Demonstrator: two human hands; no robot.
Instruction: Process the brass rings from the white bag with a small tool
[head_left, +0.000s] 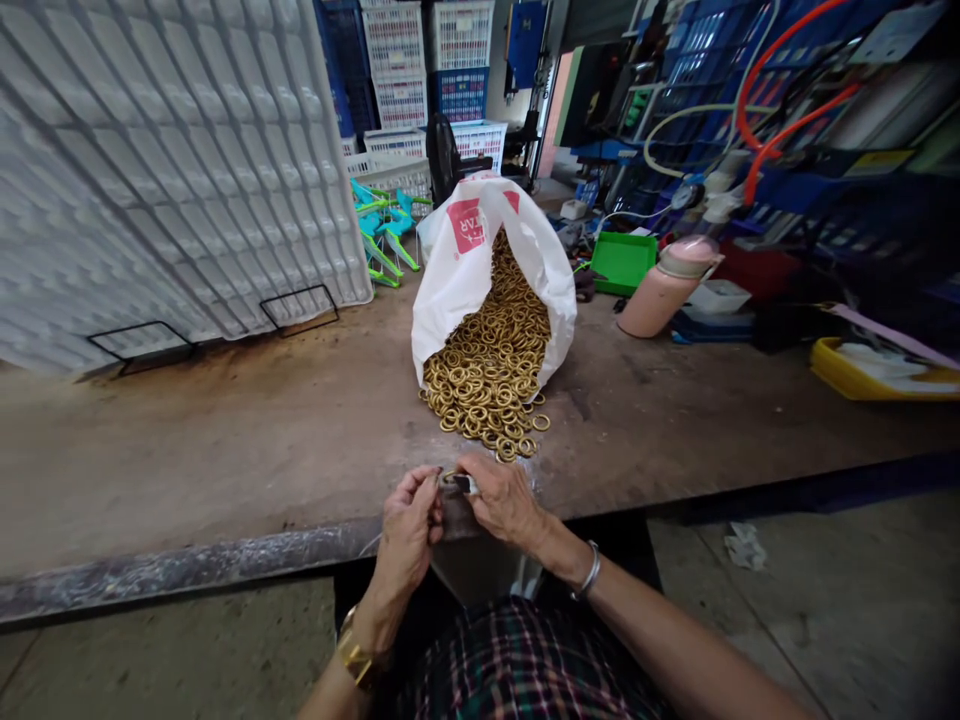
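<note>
The ring point(449, 476) looks small and dull gold. My right hand point(504, 497) grasps it, fingers closed; my left hand point(409, 525) meets its edge, pinch unclear.

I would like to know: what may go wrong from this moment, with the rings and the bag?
Loose rings lie outside the white bag, toward the near edge of the table, so a nudge might roll some onto the floor. The bag's mouth is open toward the person; more could spill out. The single ring between the left hand and right hand is small and might slip.
</note>
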